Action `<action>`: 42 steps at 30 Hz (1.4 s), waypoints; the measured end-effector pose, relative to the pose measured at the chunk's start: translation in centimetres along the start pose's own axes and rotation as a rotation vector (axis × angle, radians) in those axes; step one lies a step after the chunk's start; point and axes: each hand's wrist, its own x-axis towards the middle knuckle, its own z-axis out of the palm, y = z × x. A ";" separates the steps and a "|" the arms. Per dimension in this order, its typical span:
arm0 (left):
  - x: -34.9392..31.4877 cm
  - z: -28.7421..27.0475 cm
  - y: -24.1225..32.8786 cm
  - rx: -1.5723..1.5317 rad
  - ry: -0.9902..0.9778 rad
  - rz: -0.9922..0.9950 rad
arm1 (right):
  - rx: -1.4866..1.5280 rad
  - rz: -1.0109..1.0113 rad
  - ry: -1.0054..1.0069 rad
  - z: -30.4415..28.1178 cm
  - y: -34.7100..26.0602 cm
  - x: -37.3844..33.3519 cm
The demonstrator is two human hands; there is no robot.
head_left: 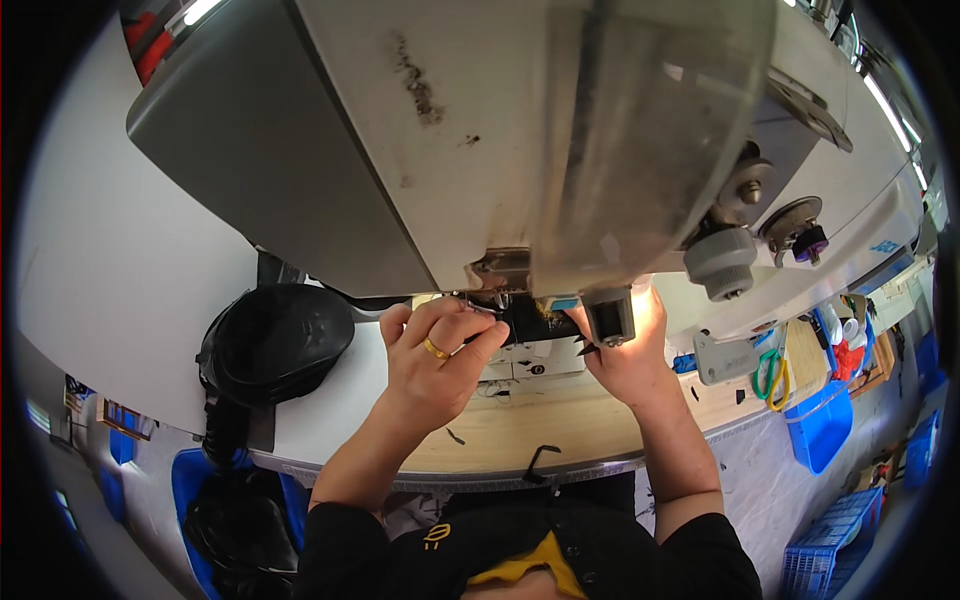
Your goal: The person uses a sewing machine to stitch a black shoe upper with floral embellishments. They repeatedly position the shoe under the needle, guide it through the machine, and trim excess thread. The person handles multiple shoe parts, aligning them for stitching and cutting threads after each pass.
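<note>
A large white and grey sewing machine [440, 150] fills the upper view. My left hand [435, 360], with a gold ring, is beside the needle area [490, 290]; its thumb and fingers are pinched together, and what they hold is too small to make out. My right hand [635, 350] is under the machine head on the right, partly hidden by a grey machine part [608, 318]. Its fingers are curled, and dark pointed tips [585, 346] stick out beside them. Dark material [530, 325] lies between the two hands, over the machine's bed.
Rounded black pieces [285, 335] are stacked on the table at left; more lie in a blue bin [190, 480] below. On the right are green and yellow-handled scissors [770, 375] and a blue tray [822, 430]. A bent black strip [540, 463] lies at the table's front edge.
</note>
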 end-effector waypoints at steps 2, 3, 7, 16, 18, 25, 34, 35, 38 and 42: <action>0.1 0.4 -0.3 0.018 0.022 0.005 | -0.003 0.034 -0.019 0.0 0.1 -0.2; 0.0 0.6 -0.4 0.004 0.038 0.004 | -0.007 0.020 0.003 0.1 0.2 -0.1; -0.3 1.2 -0.7 -0.033 0.099 0.011 | -0.018 -0.028 0.040 0.5 0.6 0.1; -1.4 4.0 -3.2 -0.052 0.190 -0.008 | -0.022 0.036 0.044 1.5 1.5 -0.2; -1.4 4.1 -3.2 -0.055 0.197 -0.041 | 0.021 0.063 0.064 1.7 1.8 -0.1; -1.8 5.1 -3.6 -0.062 0.196 -0.087 | 0.043 0.211 -0.008 2.5 2.7 -1.2; -2.6 -1.6 -10.8 0.062 0.374 -0.531 | 0.082 0.251 0.098 3.4 2.6 -1.7; -3.9 -3.6 -12.0 0.066 0.430 -0.710 | 0.090 0.297 0.064 3.2 2.7 -2.6; -11.6 -10.1 -16.2 0.356 0.370 -1.028 | 0.011 0.303 -0.165 2.3 3.2 -4.6; -20.6 -17.1 -17.7 0.868 -0.069 -1.350 | 0.183 0.315 -0.132 4.2 3.4 -6.6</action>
